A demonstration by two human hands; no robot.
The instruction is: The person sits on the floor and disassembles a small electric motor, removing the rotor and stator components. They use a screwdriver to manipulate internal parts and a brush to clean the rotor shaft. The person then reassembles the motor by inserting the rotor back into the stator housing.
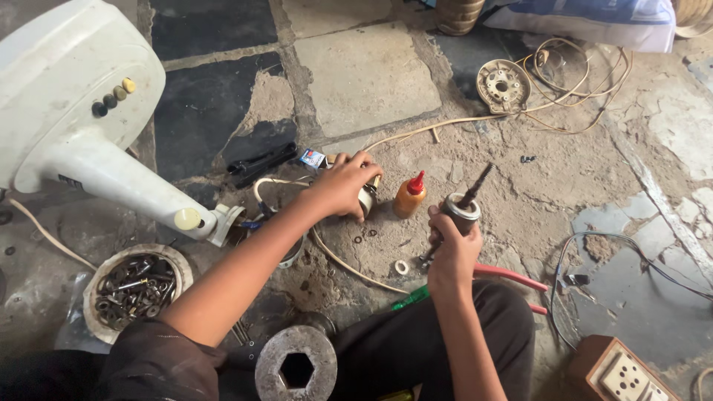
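Bowl of bolts [134, 286] far left of your left hand [343, 184]. Left hand clenched on small metal cylinder [367, 199] on floor. Glue bottle [409, 195] just beside, between hands. Your right hand [451, 249] grips rotor with shaft [465, 204]. Red-handled pliers [512, 276] just right.

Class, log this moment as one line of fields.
left hand: on metal motor part | right hand: holds rotor with shaft | oil bottle: upright between
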